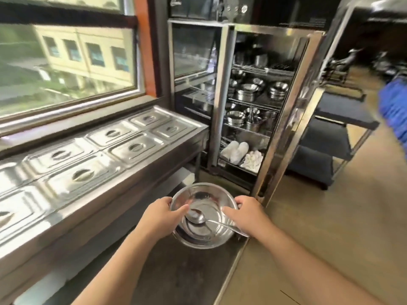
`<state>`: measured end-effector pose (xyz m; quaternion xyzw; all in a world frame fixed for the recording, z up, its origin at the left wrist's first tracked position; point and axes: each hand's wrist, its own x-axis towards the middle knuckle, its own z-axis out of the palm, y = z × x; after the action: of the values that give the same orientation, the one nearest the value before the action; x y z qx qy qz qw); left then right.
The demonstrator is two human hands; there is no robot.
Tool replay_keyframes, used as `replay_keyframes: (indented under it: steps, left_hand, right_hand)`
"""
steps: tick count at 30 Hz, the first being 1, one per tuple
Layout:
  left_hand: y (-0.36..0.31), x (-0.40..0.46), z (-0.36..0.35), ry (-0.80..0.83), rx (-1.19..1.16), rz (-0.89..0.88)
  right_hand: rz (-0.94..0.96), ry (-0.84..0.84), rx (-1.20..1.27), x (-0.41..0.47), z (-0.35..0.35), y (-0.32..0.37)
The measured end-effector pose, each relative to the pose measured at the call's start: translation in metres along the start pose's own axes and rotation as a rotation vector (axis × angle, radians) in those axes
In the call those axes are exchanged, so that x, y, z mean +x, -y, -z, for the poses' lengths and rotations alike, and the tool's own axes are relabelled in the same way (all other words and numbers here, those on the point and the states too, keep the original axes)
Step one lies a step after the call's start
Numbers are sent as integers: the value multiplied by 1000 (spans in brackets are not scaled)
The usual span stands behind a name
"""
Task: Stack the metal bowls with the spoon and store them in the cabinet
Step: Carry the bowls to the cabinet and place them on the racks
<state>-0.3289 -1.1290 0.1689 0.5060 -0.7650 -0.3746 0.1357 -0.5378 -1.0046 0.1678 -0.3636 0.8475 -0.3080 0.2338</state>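
I hold a stack of shiny metal bowls (pixel 203 197) in front of me, low in the view. A metal spoon (pixel 199 217) lies in the top bowl, its handle sticking out over the right rim. My left hand (pixel 159 216) grips the left rim, thumb inside. My right hand (pixel 247 213) grips the right rim. Ahead stands the steel cabinet (pixel 220 106), its right door (pixel 293 119) swung open. Its wire shelves carry several metal bowls (pixel 247 90) and white cloths (pixel 239 151).
A steel serving counter with several lidded pans (pixel 123 146) runs along the left under a window (pixel 66 60). A dark trolley with shelves (pixel 337 137) stands right of the cabinet. A person in blue (pixel 394 111) is at the right edge. Tan floor lies to the right.
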Motion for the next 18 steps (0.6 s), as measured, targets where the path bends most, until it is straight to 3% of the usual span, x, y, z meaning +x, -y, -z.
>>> replay_keyframes:
  steps: [9,18]
  left_hand:
    - [-68,155,-5,145,94,-120]
    - [-154,334,-46,180,135,-200]
  right_hand:
    - [-118,-142,67,105,38,13]
    - [-177,-187,54,275,89,1]
